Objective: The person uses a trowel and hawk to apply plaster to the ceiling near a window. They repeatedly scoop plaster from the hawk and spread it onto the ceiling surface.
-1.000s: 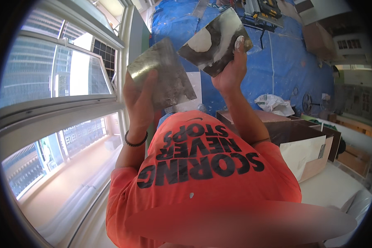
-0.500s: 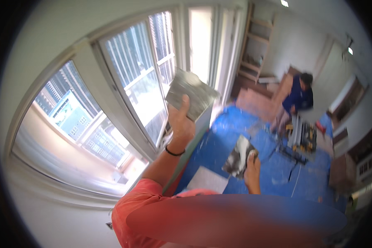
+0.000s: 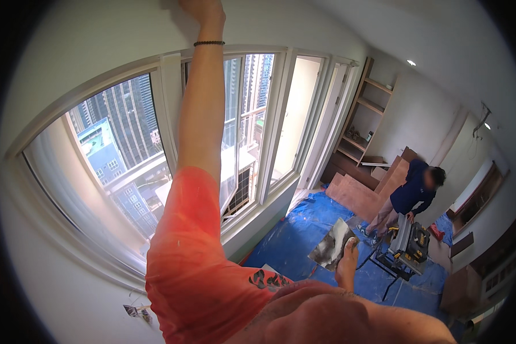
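Observation:
My left arm stretches straight up past the windows, a dark bead bracelet at its wrist. My left hand [image 3: 205, 10] is at the top edge of the picture, by the pale wall [image 3: 126, 43] above the window frame. Its fingers are cut off there, so whatever they hold is out of sight. Lower right, my right hand [image 3: 346, 265] grips a square flat plate [image 3: 329, 247], thumb on its face. Dark grey and white smears, like wet filler, cover the plate, which is tilted above the blue sheet [image 3: 292, 235].
Tall windows [image 3: 249, 114] line the left, one sash ajar. Farther right a person [image 3: 413, 192] in dark blue bends over a table saw [image 3: 407, 246] on a folding stand. Brown boards [image 3: 355, 195] lean near a wooden shelf unit [image 3: 361, 114]. Loose wires hang at a wall box [image 3: 139, 312].
My left hand has swung up from before the window to the wall above; the grey flat blade it held is no longer visible. My right hand still grips its plate, now slightly lower.

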Motion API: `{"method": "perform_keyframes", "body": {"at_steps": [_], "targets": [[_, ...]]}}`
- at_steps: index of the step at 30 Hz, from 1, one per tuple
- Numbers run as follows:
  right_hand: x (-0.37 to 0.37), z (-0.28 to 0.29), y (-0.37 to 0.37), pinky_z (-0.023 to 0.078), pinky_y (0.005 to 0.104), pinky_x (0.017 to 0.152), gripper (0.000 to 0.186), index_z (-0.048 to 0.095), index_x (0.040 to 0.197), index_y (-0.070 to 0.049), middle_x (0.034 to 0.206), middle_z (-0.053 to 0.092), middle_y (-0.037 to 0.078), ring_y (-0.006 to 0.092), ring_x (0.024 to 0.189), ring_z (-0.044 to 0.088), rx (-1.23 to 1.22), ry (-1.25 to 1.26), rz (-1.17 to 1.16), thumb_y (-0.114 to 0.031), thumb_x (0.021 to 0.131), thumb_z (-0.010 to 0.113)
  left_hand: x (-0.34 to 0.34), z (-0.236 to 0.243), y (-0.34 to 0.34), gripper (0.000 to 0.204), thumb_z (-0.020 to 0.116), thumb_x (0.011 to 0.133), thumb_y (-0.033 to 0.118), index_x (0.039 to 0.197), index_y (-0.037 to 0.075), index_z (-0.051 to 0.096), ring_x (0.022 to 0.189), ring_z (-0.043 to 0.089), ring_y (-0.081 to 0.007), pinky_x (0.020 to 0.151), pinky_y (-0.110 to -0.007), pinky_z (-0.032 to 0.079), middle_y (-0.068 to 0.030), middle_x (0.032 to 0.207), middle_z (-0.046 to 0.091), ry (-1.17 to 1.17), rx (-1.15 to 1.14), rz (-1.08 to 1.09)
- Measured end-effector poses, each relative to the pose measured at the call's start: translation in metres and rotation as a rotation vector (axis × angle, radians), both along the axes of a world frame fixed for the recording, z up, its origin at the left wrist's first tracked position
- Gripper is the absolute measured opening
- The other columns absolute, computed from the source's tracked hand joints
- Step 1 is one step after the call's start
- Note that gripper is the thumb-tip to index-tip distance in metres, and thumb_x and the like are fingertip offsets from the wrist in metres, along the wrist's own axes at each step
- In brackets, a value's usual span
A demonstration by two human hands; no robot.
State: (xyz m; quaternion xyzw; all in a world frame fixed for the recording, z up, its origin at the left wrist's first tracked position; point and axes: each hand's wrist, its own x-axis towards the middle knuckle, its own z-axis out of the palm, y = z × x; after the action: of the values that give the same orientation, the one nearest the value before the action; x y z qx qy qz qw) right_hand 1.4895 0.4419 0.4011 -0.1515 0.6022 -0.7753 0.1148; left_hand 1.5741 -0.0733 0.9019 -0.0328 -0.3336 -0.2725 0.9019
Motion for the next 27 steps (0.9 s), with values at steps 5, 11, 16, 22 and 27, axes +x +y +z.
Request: {"method": "perform_keyframes", "body": {"at_steps": [5, 11, 16, 22, 27], "targets": [[0.001, 0.005, -0.001, 0.048, 0.0327, 0.091, 0.056, 0.054, 0.130, 0.006, 0.119, 0.063, 0.010, 0.0173, 0.104, 0.060, -0.031, -0.003, -0.036, -0.045, 0.109, 0.044, -0.003, 0.014, -0.015, 0.047, 0.046, 0.103, 0.008, 0.146, -0.010, 0.041, 0.130, 0.054, -0.0316, 0.107, -0.037, 0.042, -0.0223, 0.148, 0.051, 0.118, -0.105, 0.148], [-0.002, -0.005, 0.000, 0.048, 0.0328, 0.091, 0.053, 0.055, 0.130, 0.005, 0.119, 0.063, 0.010, 0.0172, 0.103, 0.060, -0.040, 0.004, -0.042, -0.043, 0.109, 0.045, 0.061, 0.010, 0.036, 0.058, 0.040, 0.104, 0.006, 0.158, -0.005, 0.022, 0.145, 0.038, -0.0323, 0.118, -0.038, 0.030, -0.0181, 0.165, 0.026, -0.028, -0.189, -0.662], [0.001, -0.013, 0.003, 0.048, 0.0327, 0.090, 0.055, 0.056, 0.128, 0.006, 0.117, 0.064, 0.010, 0.0172, 0.102, 0.060, -0.019, -0.013, -0.075, -0.044, 0.109, 0.045, 0.002, 0.046, -0.009, 0.064, 0.040, 0.101, 0.007, 0.159, -0.005, 0.014, 0.154, 0.019, -0.0313, 0.126, -0.039, 0.014, -0.0191, 0.167, 0.018, 0.131, -0.178, 0.149], [0.017, -0.015, 0.023, 0.049, 0.0321, 0.089, 0.056, 0.056, 0.127, 0.006, 0.114, 0.064, 0.009, 0.0168, 0.099, 0.060, -0.063, -0.025, -0.126, -0.046, 0.108, 0.045, -0.019, 0.068, -0.002, 0.071, 0.044, 0.099, 0.012, 0.159, -0.006, 0.009, 0.155, 0.010, -0.0339, 0.127, -0.041, 0.007, -0.0240, 0.167, 0.011, 0.165, -0.101, 0.212], [0.023, 0.006, 0.057, 0.049, 0.0324, 0.090, 0.055, 0.055, 0.129, 0.006, 0.116, 0.063, 0.009, 0.0175, 0.101, 0.060, -0.102, -0.029, -0.146, -0.045, 0.108, 0.046, -0.039, 0.098, 0.033, 0.071, 0.048, 0.100, 0.016, 0.158, -0.007, 0.014, 0.153, 0.017, -0.0360, 0.126, -0.043, 0.014, -0.0269, 0.164, 0.018, 0.281, -0.077, 0.186]]}}
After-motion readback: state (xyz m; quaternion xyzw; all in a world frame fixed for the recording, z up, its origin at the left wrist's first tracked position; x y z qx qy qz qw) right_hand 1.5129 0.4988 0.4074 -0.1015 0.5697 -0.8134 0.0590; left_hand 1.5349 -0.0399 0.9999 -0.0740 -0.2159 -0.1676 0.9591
